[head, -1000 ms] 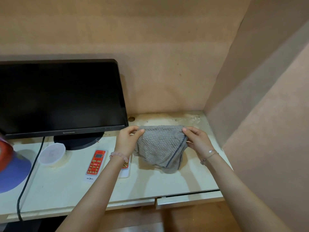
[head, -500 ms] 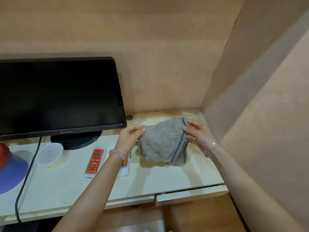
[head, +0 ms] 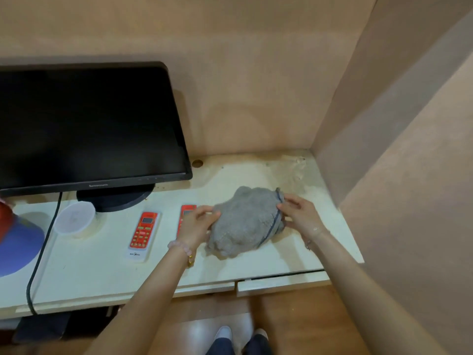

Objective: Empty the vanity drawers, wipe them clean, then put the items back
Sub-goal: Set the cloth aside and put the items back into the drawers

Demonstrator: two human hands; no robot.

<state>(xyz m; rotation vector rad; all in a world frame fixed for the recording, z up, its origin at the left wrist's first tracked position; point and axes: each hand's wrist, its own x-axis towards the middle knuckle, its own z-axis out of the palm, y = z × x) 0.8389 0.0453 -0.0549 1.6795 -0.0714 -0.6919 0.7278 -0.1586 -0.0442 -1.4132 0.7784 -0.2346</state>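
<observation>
Cream desktop [head: 256, 265] in a beige alcove, beside a black monitor [head: 87, 124]: the grey cloth [head: 245, 221], held stretched in the air half a second earlier, now lies bunched on the surface, right of a red remote [head: 143, 231]. The left hand [head: 197, 224] and right hand [head: 299, 213] each pinch an opposite edge, fingers curled.

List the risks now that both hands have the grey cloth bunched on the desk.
1. The left hand grips the grey cloth while partly covering a red remote. A wide sweep could knock it toward the front edge.
2. Crumbly dirt lies in the back right corner of the desk, close to where the right hand holds the cloth. Dragging the cloth there may smear or soil it.
</observation>
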